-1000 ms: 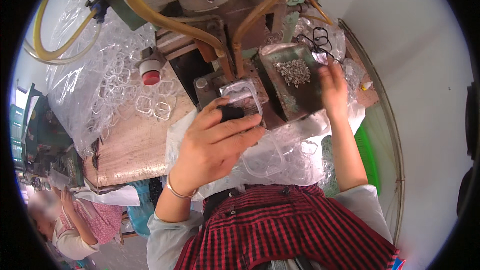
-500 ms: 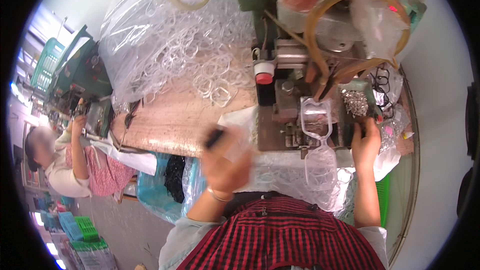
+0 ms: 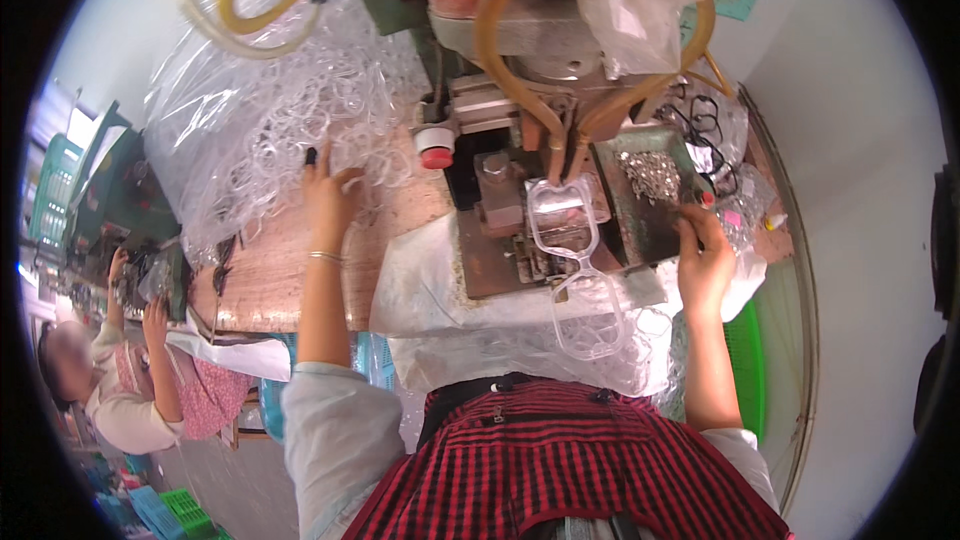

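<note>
My left hand (image 3: 328,190) reaches far left into a heap of clear plastic frames (image 3: 290,130) spilling from a large plastic bag; its fingers rest among them, and I cannot tell whether it grips one. My right hand (image 3: 703,252) sits at the near edge of a metal tray (image 3: 640,220) that holds a pile of small metal parts (image 3: 650,172); its fingers are curled and whatever they pinch is hidden. A clear goggle frame (image 3: 575,260) lies on the press fixture (image 3: 500,200) between my hands, one lens on the fixture, the other hanging toward me.
A green press machine (image 3: 480,0) with a red lamp, a red button (image 3: 436,145) and yellow hoses (image 3: 590,40) rises behind the fixture. Clear sheeting (image 3: 450,320) covers the bench front. Another person (image 3: 120,380) works at the far left. A green crate (image 3: 745,360) stands at my right.
My left hand has left the fixture area and swung out left into the heap of clear frames. A goggle frame now lies on the fixture. My right hand stays at the tray.
</note>
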`<state>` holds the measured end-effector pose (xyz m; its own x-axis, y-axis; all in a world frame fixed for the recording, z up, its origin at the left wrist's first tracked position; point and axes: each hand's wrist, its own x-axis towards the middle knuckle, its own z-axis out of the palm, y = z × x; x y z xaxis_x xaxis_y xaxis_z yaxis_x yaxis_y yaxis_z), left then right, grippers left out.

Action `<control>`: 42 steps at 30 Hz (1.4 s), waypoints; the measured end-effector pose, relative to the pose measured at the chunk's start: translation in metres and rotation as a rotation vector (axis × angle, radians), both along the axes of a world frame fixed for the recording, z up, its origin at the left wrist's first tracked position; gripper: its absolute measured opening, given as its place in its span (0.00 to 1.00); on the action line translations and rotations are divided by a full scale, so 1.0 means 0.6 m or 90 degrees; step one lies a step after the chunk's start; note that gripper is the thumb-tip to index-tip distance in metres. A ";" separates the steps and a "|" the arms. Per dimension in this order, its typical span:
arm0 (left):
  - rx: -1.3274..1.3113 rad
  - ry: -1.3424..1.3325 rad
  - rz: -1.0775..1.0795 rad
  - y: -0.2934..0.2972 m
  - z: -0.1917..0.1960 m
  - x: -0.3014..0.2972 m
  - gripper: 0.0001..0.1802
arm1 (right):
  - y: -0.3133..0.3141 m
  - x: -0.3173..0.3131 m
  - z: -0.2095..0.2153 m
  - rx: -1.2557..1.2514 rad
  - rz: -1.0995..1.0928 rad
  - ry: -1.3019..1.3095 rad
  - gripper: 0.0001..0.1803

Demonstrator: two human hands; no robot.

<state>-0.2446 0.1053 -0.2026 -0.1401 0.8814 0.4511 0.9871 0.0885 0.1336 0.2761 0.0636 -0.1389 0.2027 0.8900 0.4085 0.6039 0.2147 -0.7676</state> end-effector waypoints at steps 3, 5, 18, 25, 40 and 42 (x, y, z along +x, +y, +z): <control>-0.004 -0.016 -0.083 -0.002 0.034 -0.023 0.16 | -0.030 0.056 -0.031 -0.005 -0.029 0.107 0.07; 0.032 -0.023 -0.131 -0.001 0.070 0.006 0.12 | -0.041 0.048 -0.011 0.007 -0.021 0.082 0.06; 0.346 -0.854 -0.101 -0.063 0.063 0.192 0.11 | 0.036 -0.167 0.090 -0.009 0.305 0.481 0.21; 0.476 -0.676 -0.586 -0.127 0.299 0.357 0.12 | 0.038 -0.181 0.111 -0.108 0.383 0.656 0.25; 0.209 -0.193 -0.661 -0.130 0.229 0.413 0.17 | 0.025 -0.034 0.022 0.031 0.049 0.004 0.12; 0.171 -0.155 -0.648 -0.134 0.230 0.417 0.17 | 0.020 -0.010 -0.005 -0.005 0.073 -0.106 0.11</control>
